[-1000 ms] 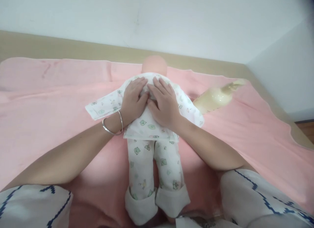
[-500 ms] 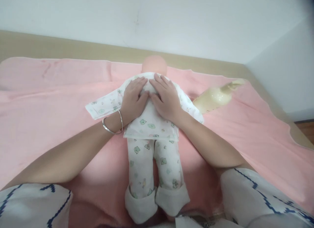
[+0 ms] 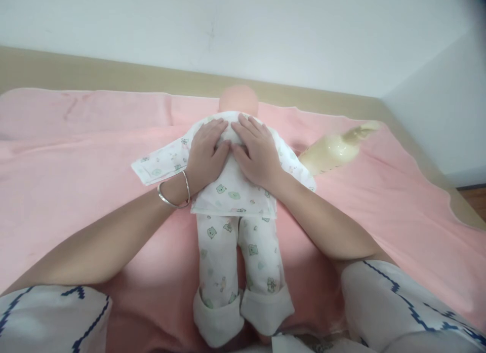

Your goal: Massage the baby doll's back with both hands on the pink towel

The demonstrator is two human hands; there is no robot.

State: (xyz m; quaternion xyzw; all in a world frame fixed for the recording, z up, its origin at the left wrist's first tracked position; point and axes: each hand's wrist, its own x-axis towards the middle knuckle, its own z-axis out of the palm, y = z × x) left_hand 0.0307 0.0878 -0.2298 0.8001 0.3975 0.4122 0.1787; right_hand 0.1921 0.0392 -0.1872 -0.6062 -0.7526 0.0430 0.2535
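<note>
Flatly, left fingers (image 3: pixel 206 131) and right fingers (image 3: pixel 250 129) rest outstretched on the doll (image 3: pixel 234 195), gripping nothing.

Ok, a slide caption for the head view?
Left hand and right hand rest on a dressed doll, pink sheet beneath.

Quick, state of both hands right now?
Left hand: open, palm down on the printed white top, grasping nothing.
Right hand: open, palm down on the same top, grasping nothing.
</note>
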